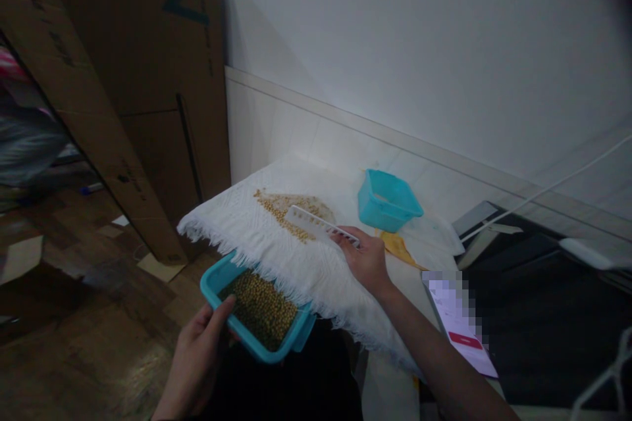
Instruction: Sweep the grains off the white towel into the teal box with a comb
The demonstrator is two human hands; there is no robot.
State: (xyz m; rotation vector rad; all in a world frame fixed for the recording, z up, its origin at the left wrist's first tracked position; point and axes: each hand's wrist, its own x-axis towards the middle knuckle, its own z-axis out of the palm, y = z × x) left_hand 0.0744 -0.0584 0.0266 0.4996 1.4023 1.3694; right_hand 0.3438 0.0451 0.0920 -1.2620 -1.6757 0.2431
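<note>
Nearest the camera, the left hand [197,348] grasps a shallow teal plastic tub [217,283] by its near corner, with the thumb hooked over the rim. The tub is about half full of small greenish-tan beans [259,309]. It is held in the air just below the fringed edge of a white woven towel [306,270] that covers a tabletop.

Farther in, the right hand [368,260] pinches one end of a flat white plastic strip with a row of small holes [316,222]. The strip's long axis runs from that hand up and to the left. Its free end points at a loose patch of tan beans [276,210] lying on the towel and sits right at them.

Beyond is a second teal tub [382,214], which looks empty. A phone [461,329] lies to the right.

The risks look like these: with only one corner gripped, the near tub could tip and spill onto the wooden floor [74,316]. Beans pushed over the fringe could also miss the tub.
</note>
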